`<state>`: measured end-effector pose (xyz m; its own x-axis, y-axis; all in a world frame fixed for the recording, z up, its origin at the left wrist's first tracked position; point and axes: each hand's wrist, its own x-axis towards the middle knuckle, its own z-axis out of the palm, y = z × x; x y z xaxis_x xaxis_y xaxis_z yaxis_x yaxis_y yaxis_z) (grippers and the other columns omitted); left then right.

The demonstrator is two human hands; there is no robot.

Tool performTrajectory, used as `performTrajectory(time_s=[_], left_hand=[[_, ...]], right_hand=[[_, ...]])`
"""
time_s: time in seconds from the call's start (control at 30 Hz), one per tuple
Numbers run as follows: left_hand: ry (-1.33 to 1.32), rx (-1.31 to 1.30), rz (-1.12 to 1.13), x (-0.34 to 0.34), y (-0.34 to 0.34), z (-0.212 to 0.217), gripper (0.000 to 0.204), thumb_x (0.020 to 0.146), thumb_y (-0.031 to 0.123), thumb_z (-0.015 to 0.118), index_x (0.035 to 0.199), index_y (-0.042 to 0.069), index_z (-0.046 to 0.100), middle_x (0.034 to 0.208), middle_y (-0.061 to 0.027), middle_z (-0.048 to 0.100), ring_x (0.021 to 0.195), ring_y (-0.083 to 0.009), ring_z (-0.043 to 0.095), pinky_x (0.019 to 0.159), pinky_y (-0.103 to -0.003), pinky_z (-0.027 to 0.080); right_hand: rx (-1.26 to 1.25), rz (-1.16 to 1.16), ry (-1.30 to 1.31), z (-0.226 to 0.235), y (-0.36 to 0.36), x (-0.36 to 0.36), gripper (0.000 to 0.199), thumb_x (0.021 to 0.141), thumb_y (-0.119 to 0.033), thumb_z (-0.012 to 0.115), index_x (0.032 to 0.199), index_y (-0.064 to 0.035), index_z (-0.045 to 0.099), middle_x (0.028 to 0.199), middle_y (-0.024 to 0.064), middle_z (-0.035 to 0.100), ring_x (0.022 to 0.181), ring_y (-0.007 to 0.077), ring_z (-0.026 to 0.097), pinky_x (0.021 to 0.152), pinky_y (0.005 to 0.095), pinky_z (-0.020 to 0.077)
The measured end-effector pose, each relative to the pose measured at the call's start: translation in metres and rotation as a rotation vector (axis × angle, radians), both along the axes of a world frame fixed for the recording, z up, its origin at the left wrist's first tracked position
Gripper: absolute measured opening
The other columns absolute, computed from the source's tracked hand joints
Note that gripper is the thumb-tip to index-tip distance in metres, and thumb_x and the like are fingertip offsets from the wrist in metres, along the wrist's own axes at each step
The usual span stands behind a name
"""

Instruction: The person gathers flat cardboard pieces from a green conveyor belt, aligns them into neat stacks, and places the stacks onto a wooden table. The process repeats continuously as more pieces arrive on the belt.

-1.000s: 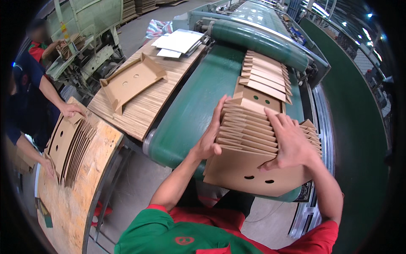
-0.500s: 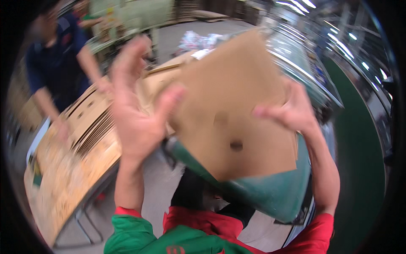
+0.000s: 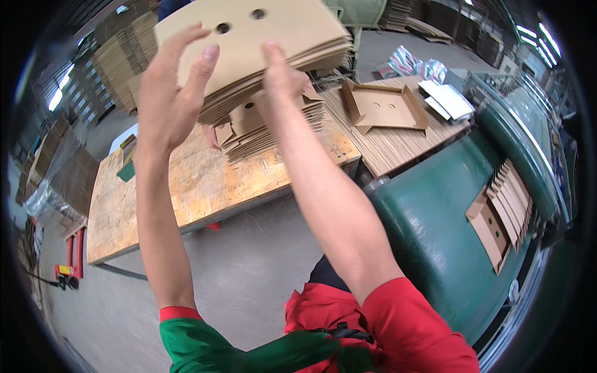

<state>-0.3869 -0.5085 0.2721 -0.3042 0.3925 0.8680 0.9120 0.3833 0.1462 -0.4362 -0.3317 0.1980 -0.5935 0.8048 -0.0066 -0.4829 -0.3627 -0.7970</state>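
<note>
A thick stack of brown cardboard blanks [image 3: 286,28] with round holes is tilted at the top of the view, above a second stack of cut cardboard blanks [image 3: 264,127] on the wooden table. My right hand [image 3: 281,81] is at the near edge of the upper stack, thumb up against it and fingers bent round and partly hidden. At the stack's left side my left hand [image 3: 168,93] is open, fingers and thumb apart. Whether it touches the cardboard is hard to tell. Behind the stack a dark blue sleeve of a co-worker [image 3: 171,7] shows, mostly hidden.
The wooden table [image 3: 205,180] stands ahead. On a striped board stack [image 3: 379,146] lies an open cardboard tray [image 3: 385,107], with white sheets [image 3: 449,99] beside it. At right, folded cardboard pieces [image 3: 507,202] rest on a green conveyor belt [image 3: 429,230]. A red pallet jack [image 3: 74,255] stands at left.
My view has swung left. The cardboard piece earlier in my right hand over the conveyor is no longer there; both hands are now at the stack over the table. Folded cardboard shows on the belt.
</note>
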Motion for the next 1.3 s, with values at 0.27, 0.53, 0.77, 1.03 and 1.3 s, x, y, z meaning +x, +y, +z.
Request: performTrajectory(time_s=[0.27, 0.53, 0.77, 1.03, 1.3], left_hand=[[-0.001, -0.184, 0.073, -0.09, 0.024, -0.035, 0.051, 0.106, 0.039, 0.056, 0.136, -0.001, 0.061, 0.145, -0.0249, 0.059, 0.138, -0.0406, 0.054, 0.116, -0.045, 0.041], [-0.316, -0.632, 0.348, -0.181, 0.102, -0.066, 0.064, 0.106, 0.059, 0.036, 0.158, 0.022, 0.045, 0.167, -0.0184, 0.034, 0.148, -0.0549, 0.033, 0.121, -0.066, 0.023], [-0.515, -0.818, 0.556, -0.178, 0.149, -0.066, 0.071, 0.1, 0.076, 0.028, 0.163, 0.044, 0.033, 0.175, -0.0102, 0.017, 0.151, -0.0662, 0.009, 0.113, -0.086, 0.004], [-0.485, -0.959, 0.406, -0.236, 0.128, -0.102, 0.084, 0.1, 0.077, 0.029, 0.168, 0.027, 0.025, 0.174, -0.018, 0.017, 0.16, -0.041, 0.016, 0.122, -0.074, 0.008], [-0.411, -0.93, 0.252, -0.288, 0.132, -0.119, 0.066, 0.109, 0.051, 0.037, 0.162, 0.011, 0.036, 0.165, -0.0249, 0.036, 0.156, -0.0399, 0.029, 0.127, -0.052, 0.024]], right_hand=[[-0.141, -0.03, -0.132, -0.024, -0.011, -0.066, 0.075, 0.073, -0.048, 0.088, 0.108, 0.0159, 0.071, 0.117, 0.0306, 0.072, 0.111, 0.0374, 0.071, 0.097, 0.0436, 0.0561], [-0.162, 0.024, -0.349, -0.064, 0.008, -0.063, 0.079, 0.077, -0.057, 0.083, 0.11, 0.0132, 0.073, 0.123, 0.0279, 0.072, 0.116, 0.0356, 0.07, 0.1, 0.0418, 0.0543], [-0.162, 0.346, -0.275, -0.078, 0.023, -0.045, 0.077, 0.085, -0.058, 0.078, 0.119, 0.0106, 0.067, 0.113, 0.0179, 0.07, 0.094, 0.0277, 0.07, 0.063, 0.0413, 0.0603], [0.34, 0.728, -0.336, -0.146, 0.089, 0.11, 0.049, 0.095, -0.039, 0.076, 0.112, 0.0064, 0.068, 0.08, 0.0081, 0.069, 0.07, 0.0176, 0.067, 0.064, 0.0303, 0.0544], [1.136, -0.344, -0.819, -0.2, 0.224, 0.479, 0.051, 0.082, -0.026, 0.087, 0.122, -0.0016, 0.066, 0.117, 0.0181, 0.068, 0.11, 0.0362, 0.066, 0.095, 0.0437, 0.0537]])
